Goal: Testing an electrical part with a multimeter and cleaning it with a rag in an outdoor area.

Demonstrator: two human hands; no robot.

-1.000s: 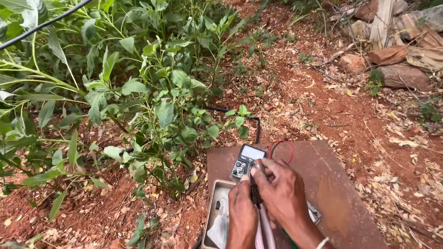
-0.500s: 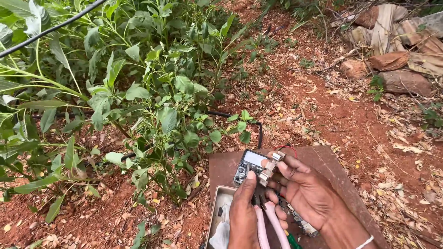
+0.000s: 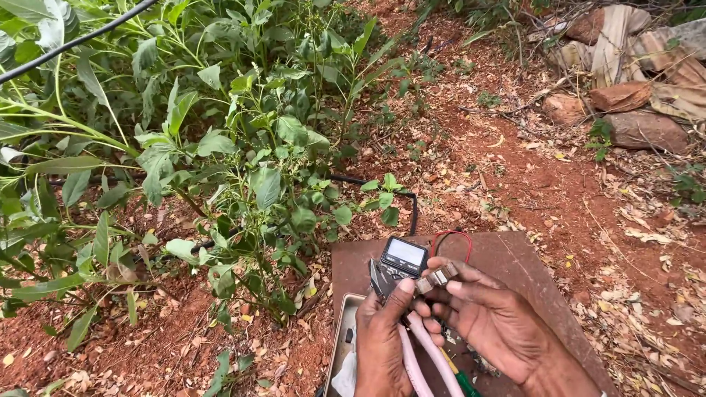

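Pinching small metal clip [image 3: 436, 278] between fingertips of right hand [image 3: 491, 323]; gripping pink-handled pliers [image 3: 419, 353] in closed left hand [image 3: 382, 334]; hovering over brown board [image 3: 515, 257], beside multimeter [image 3: 403, 257].

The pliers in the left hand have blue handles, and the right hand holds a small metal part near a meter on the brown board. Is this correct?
Not quite: the head view shows the pliers with pink handles, not blue. The rest stands: left hand grips them, right hand pinches the small metal part near the meter on the brown board.
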